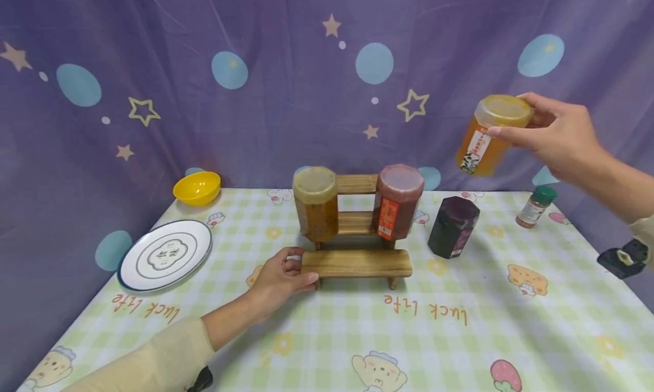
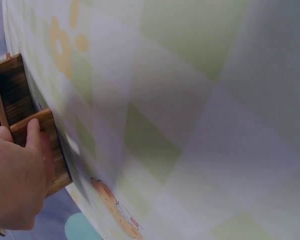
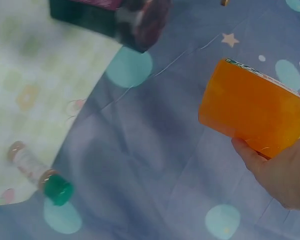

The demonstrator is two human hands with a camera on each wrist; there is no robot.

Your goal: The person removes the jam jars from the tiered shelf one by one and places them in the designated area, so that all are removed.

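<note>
White with a dark rim, a round plate (image 1: 135, 267) lies flat near the left edge of the green-and-white checked bench (image 1: 485, 352). Just beyond it, at the far left corner, sits a glossy yellow bowl (image 1: 197, 190), with the purple star-printed curtain (image 1: 286, 125) rising behind. Further right, my left hand (image 1: 280, 281) is clamped on the left end of a 3-tier wooden rack (image 1: 357, 262), pinching the board of its front tier between thumb and fingers. Behind that front tier, up on the rack, stand 2 faceted jars, well apart from each other: an amber jar (image 1: 317, 217) with a pale yellow lid at the left, and a red jar (image 1: 398, 196) with a pinkish lid and a red label at the right. Just right of the rack, a dark purple jar (image 1: 452, 228) stands upright on the bench. Higher up and further right is an orange jar (image 1: 494, 145) with a yellow lid and a white label, tilted in mid-air with its lid leaning right; my right hand (image 1: 567, 131) is clamped round it near the lid. Below that hand, near the bench's back right corner, a small green-capped spice bottle (image 1: 533, 209) stands upright.
</note>
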